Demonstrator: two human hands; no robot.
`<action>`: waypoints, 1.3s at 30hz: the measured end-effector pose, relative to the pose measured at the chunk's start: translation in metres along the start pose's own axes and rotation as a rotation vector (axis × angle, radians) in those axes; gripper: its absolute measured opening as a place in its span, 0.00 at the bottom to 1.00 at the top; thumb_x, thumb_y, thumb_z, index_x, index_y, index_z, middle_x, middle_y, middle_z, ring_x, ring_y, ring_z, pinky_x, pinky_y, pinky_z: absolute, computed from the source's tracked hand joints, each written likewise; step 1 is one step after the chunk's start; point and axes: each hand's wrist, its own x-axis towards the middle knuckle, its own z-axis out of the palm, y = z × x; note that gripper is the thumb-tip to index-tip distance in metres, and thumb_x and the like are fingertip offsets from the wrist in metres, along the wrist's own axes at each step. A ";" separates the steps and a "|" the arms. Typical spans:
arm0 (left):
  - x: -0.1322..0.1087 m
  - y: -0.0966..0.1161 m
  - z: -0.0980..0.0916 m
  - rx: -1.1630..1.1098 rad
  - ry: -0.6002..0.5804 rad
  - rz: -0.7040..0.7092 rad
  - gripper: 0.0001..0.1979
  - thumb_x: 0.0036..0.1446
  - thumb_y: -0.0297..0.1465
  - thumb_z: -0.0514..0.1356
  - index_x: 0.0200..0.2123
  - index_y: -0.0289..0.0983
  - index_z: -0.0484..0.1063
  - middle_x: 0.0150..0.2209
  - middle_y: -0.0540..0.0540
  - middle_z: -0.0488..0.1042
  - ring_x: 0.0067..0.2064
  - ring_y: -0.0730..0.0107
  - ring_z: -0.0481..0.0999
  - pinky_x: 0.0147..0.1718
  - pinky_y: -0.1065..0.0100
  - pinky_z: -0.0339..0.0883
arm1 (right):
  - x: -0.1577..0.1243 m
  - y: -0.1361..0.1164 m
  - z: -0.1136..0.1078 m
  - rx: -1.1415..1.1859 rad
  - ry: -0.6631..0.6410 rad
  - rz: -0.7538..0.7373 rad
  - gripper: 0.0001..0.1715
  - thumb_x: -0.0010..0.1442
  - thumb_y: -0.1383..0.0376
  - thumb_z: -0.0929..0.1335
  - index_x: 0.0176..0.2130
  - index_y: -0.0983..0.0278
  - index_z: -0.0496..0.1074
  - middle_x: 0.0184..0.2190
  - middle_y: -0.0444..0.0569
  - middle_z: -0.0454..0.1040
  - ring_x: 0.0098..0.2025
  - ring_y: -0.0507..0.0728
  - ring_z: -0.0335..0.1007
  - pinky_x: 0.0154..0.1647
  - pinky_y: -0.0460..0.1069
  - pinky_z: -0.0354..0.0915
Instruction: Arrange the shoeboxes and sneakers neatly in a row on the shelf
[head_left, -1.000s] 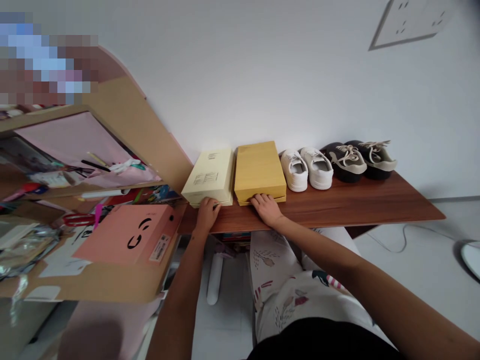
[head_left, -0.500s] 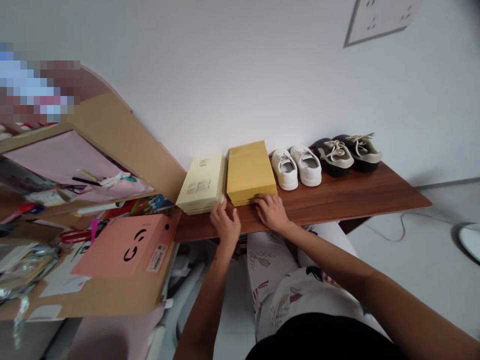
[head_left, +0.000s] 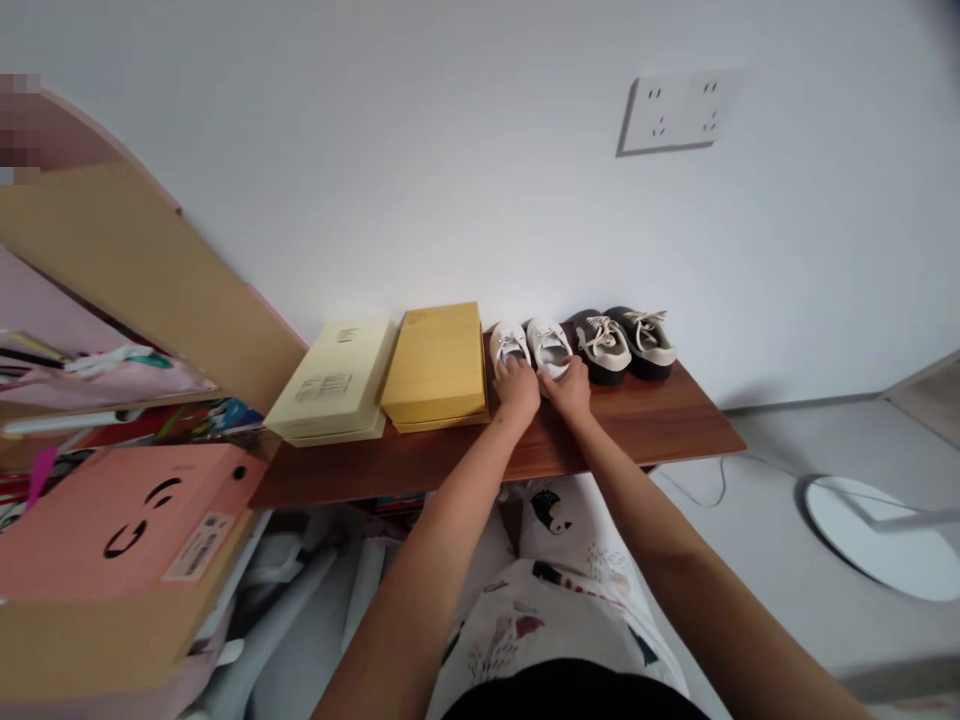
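Observation:
Two white sneakers stand side by side on the brown wooden board, toes towards the wall. My left hand (head_left: 517,388) is closed on the heel of the left white sneaker (head_left: 508,340), with the fingertips at its opening. The heel of the right white sneaker (head_left: 549,340) is in my right hand (head_left: 568,388), thumb and fingers around it. Both heels are mostly hidden by my hands. Just left of them lies a closed yellow shoebox (head_left: 436,362). Right of them sits a pair of black-and-beige shoes (head_left: 604,345) with beige laces.
A cream box (head_left: 334,378) lies left of the yellow one on the wooden board (head_left: 645,430). A pink box (head_left: 142,510) rests on a cluttered shelf at left. Sockets (head_left: 671,110) are on the wall. A round white base (head_left: 885,530) and a cable are on the floor at right.
Both hands have left the cream and yellow boxes and moved right to the white sneakers, taking hold of their heels. My view has turned to the right.

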 end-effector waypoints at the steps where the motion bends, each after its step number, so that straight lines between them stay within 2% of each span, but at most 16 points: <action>1: 0.010 0.001 0.002 0.014 -0.035 -0.050 0.14 0.60 0.29 0.60 0.48 0.31 0.70 0.53 0.27 0.69 0.63 0.40 0.60 0.55 0.44 0.62 | 0.001 0.001 -0.001 0.033 -0.004 0.042 0.29 0.53 0.48 0.69 0.46 0.63 0.64 0.45 0.59 0.71 0.49 0.66 0.68 0.50 0.60 0.65; 3: 0.021 -0.003 0.003 -0.002 -0.017 -0.063 0.10 0.60 0.30 0.59 0.44 0.32 0.71 0.47 0.29 0.72 0.58 0.44 0.66 0.54 0.48 0.63 | 0.001 0.005 -0.005 0.129 0.036 0.156 0.29 0.52 0.45 0.69 0.45 0.62 0.64 0.41 0.54 0.73 0.45 0.64 0.71 0.49 0.59 0.66; 6: 0.022 -0.013 0.004 -0.127 0.190 -0.047 0.09 0.62 0.33 0.57 0.42 0.33 0.70 0.46 0.32 0.73 0.54 0.50 0.70 0.55 0.52 0.61 | -0.001 0.011 -0.007 0.391 0.143 0.367 0.31 0.53 0.44 0.68 0.46 0.62 0.63 0.40 0.54 0.74 0.43 0.62 0.73 0.45 0.56 0.69; 9: 0.022 -0.020 0.012 -0.334 0.346 -0.149 0.10 0.63 0.35 0.55 0.40 0.35 0.70 0.45 0.36 0.73 0.50 0.54 0.72 0.52 0.56 0.64 | -0.004 0.012 -0.001 0.722 0.166 0.508 0.32 0.56 0.44 0.65 0.49 0.64 0.63 0.43 0.55 0.75 0.43 0.60 0.74 0.36 0.53 0.72; 11: 0.024 -0.022 0.021 -0.478 0.391 -0.246 0.11 0.63 0.36 0.52 0.39 0.36 0.69 0.42 0.39 0.73 0.47 0.57 0.73 0.48 0.58 0.67 | -0.007 0.010 0.005 0.885 0.137 0.561 0.32 0.57 0.44 0.65 0.50 0.63 0.63 0.45 0.54 0.75 0.43 0.59 0.74 0.32 0.51 0.73; 14: 0.029 -0.025 0.038 -0.597 0.399 -0.376 0.12 0.63 0.36 0.49 0.38 0.35 0.68 0.38 0.41 0.73 0.44 0.59 0.75 0.44 0.60 0.69 | -0.012 0.008 0.011 0.960 0.141 0.620 0.34 0.56 0.44 0.66 0.53 0.61 0.60 0.49 0.54 0.73 0.47 0.58 0.74 0.30 0.49 0.74; 17: 0.026 -0.029 0.049 -0.545 0.461 -0.450 0.11 0.62 0.33 0.50 0.42 0.34 0.67 0.44 0.35 0.72 0.51 0.55 0.72 0.50 0.56 0.66 | -0.018 0.010 0.007 0.940 0.122 0.655 0.35 0.57 0.43 0.66 0.54 0.60 0.58 0.51 0.56 0.72 0.47 0.58 0.75 0.30 0.49 0.74; 20: 0.002 -0.029 0.053 -0.453 0.501 -0.422 0.18 0.62 0.31 0.52 0.55 0.32 0.61 0.55 0.28 0.65 0.62 0.49 0.64 0.59 0.49 0.58 | -0.031 0.024 -0.009 0.921 -0.055 0.673 0.36 0.57 0.43 0.67 0.55 0.60 0.57 0.41 0.52 0.75 0.33 0.57 0.77 0.26 0.50 0.73; 23: -0.037 -0.017 0.050 -0.369 0.467 -0.294 0.28 0.63 0.32 0.54 0.63 0.34 0.51 0.63 0.27 0.56 0.68 0.46 0.55 0.63 0.44 0.51 | -0.044 0.049 -0.039 0.774 -0.175 0.584 0.37 0.58 0.43 0.67 0.56 0.61 0.58 0.34 0.48 0.74 0.23 0.54 0.72 0.25 0.51 0.71; 25: -0.059 0.001 0.049 -0.344 0.453 -0.176 0.31 0.63 0.33 0.55 0.65 0.37 0.48 0.66 0.28 0.52 0.69 0.46 0.51 0.64 0.44 0.49 | -0.043 0.066 -0.064 0.583 -0.083 0.421 0.33 0.58 0.45 0.66 0.55 0.62 0.62 0.37 0.50 0.75 0.27 0.54 0.72 0.31 0.53 0.72; 27: -0.068 0.026 0.052 -0.383 0.394 -0.045 0.31 0.63 0.32 0.55 0.66 0.40 0.48 0.66 0.30 0.52 0.69 0.48 0.53 0.64 0.46 0.53 | -0.026 0.080 -0.088 0.340 0.119 0.232 0.29 0.59 0.48 0.66 0.52 0.63 0.66 0.43 0.55 0.74 0.39 0.59 0.73 0.44 0.57 0.71; 29: -0.059 0.056 0.059 -0.461 0.247 0.105 0.28 0.63 0.31 0.54 0.65 0.41 0.52 0.64 0.33 0.56 0.65 0.53 0.62 0.61 0.51 0.60 | 0.003 0.090 -0.107 0.087 0.297 0.091 0.28 0.59 0.52 0.66 0.53 0.66 0.67 0.49 0.61 0.71 0.53 0.65 0.67 0.56 0.63 0.63; 30: -0.049 0.072 0.064 -0.488 0.146 0.187 0.26 0.64 0.30 0.53 0.64 0.42 0.55 0.63 0.34 0.59 0.62 0.56 0.65 0.60 0.53 0.63 | 0.020 0.092 -0.113 -0.019 0.334 0.050 0.28 0.59 0.53 0.66 0.54 0.67 0.66 0.52 0.64 0.68 0.59 0.68 0.62 0.59 0.66 0.58; 32: -0.023 0.103 0.076 -0.454 -0.009 0.303 0.25 0.62 0.28 0.54 0.62 0.40 0.58 0.62 0.33 0.60 0.63 0.55 0.64 0.61 0.53 0.62 | 0.052 0.096 -0.120 -0.146 0.312 0.018 0.33 0.55 0.55 0.69 0.55 0.69 0.66 0.58 0.69 0.62 0.64 0.72 0.54 0.62 0.68 0.53; 36: 0.026 0.146 0.091 -0.226 -0.185 0.152 0.20 0.59 0.25 0.60 0.55 0.30 0.66 0.55 0.26 0.68 0.62 0.44 0.65 0.60 0.48 0.59 | 0.089 0.103 -0.122 -0.110 0.149 0.083 0.34 0.50 0.56 0.71 0.53 0.68 0.66 0.54 0.66 0.66 0.57 0.69 0.64 0.58 0.63 0.61; 39: 0.044 0.151 0.093 -0.207 -0.189 0.069 0.14 0.59 0.26 0.59 0.48 0.29 0.72 0.52 0.24 0.71 0.59 0.43 0.68 0.58 0.49 0.59 | 0.095 0.115 -0.125 0.002 0.250 0.231 0.32 0.52 0.52 0.69 0.51 0.65 0.65 0.46 0.57 0.72 0.49 0.65 0.69 0.55 0.60 0.64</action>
